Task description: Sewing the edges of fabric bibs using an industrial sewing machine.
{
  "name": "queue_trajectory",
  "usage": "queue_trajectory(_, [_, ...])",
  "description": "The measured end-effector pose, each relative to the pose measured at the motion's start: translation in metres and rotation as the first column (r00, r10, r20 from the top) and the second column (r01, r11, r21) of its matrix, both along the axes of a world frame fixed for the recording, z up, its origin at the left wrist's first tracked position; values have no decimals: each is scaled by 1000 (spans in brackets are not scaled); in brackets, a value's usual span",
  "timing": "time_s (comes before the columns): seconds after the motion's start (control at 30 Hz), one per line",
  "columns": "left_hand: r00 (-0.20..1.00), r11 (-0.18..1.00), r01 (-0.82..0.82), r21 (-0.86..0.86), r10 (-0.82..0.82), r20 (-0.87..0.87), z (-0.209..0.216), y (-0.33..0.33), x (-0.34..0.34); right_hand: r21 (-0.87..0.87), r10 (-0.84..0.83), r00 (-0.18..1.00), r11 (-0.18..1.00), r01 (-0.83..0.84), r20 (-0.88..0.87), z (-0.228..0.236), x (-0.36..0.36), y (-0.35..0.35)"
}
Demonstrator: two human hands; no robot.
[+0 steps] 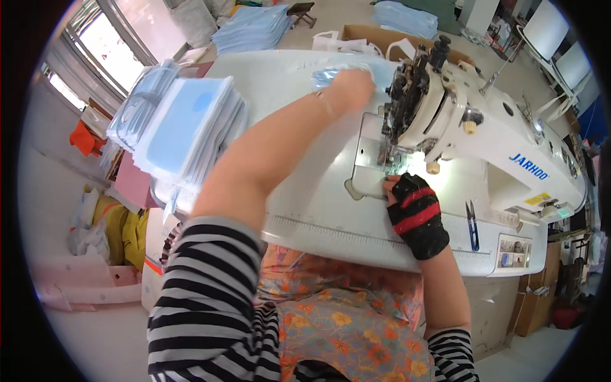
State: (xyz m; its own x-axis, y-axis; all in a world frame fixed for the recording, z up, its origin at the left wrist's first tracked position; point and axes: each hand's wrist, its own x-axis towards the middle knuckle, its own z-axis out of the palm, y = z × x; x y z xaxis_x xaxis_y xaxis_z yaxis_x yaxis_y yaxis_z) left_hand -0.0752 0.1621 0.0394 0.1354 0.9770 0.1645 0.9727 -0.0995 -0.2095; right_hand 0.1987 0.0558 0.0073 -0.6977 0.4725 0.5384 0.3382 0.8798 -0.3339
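My left hand [353, 91] reaches across to the far side of the white sewing table, beside a crumpled light-blue fabric piece [326, 76]. Its fingers are turned away and hidden, so a grip cannot be made out. My right hand [417, 213], in a black and red fingerless glove, rests on the table just in front of the needle area of a white sewing machine [471, 121]. Its bare fingertips lie flat by the lit metal plate [369, 156], with nothing visible in them. At the table's left stands a stack of light-blue and white fabric pieces [181, 127].
Dark thread snips [472, 226] lie right of my gloved hand, near a small tray [513, 252] of bits. Behind the table stands a cardboard box [375, 35] with white straps. More blue stacks [251, 28] sit on the floor. White thread cones [544, 28] stand far right.
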Motion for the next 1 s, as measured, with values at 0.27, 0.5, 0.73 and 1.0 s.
queue_trajectory(0.27, [414, 530, -712, 461, -213, 885, 86, 4, -55, -12, 75, 997, 997, -75, 4, 2, 3, -7])
queue_trajectory(0.5, [609, 743, -438, 506, -169, 775, 58, -324, 20, -7, -7, 988, 1000, 8, 156, -9, 10, 3])
queue_trajectory(0.73, [589, 567, -799, 200, 673, 446, -91, -559, 2, -116, -161, 962, 975, 190, 222, -8, 8, 18])
queue_trajectory(1.0, [188, 243, -914, -324, 963, 193, -252, -616, -46, -203, 19, 992, 979, 7, 127, -46, 34, 77])
